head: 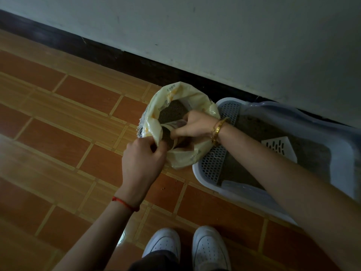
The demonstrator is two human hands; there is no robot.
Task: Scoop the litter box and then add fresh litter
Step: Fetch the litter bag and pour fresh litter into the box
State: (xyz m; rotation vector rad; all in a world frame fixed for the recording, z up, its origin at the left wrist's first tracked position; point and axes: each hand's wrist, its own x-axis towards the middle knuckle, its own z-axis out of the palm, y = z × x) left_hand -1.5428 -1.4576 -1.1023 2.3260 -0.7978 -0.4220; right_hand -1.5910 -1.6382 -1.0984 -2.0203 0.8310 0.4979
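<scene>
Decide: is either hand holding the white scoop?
No, the white scoop lies in the litter box; left hand and right hand are at the bag.

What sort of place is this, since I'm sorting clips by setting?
Probably a room in a home: tiled floor meeting a plain wall with dark skirting, a cat litter box against it, an open litter bag beside.

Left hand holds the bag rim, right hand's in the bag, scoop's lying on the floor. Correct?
No. The scoop lies on the litter in the litter box, not on the floor; the head view shows it. The rest stands: the left hand grips the bag rim and the right hand is in the bag, holding a cup.
</scene>
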